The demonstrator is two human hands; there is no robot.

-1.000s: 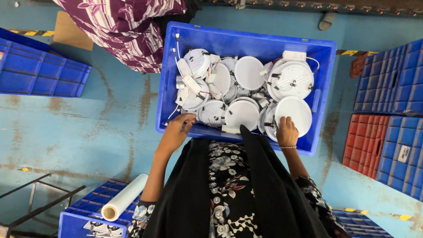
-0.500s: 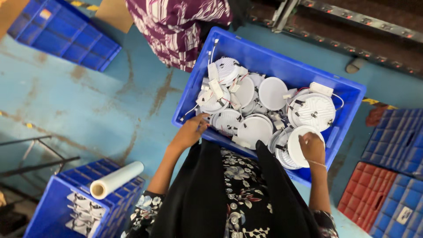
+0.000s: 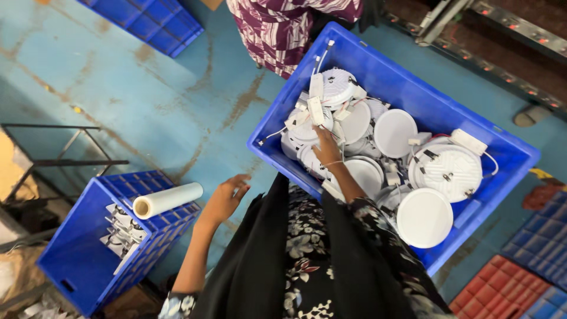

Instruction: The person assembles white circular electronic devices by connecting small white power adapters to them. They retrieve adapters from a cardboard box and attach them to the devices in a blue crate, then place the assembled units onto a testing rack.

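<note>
Her right hand grips a round lamp in the big blue crate; left hand hangs open, empty, beside it.

We count two hands, left hand and right hand, plus one other person in a purple patterned garment. Crates: one big blue crate with round white lamps, at least eight showing though the pile hides the exact number, one small blue crate, one more blue crate top left. One film roll, one black metal frame, one red crate.
</note>
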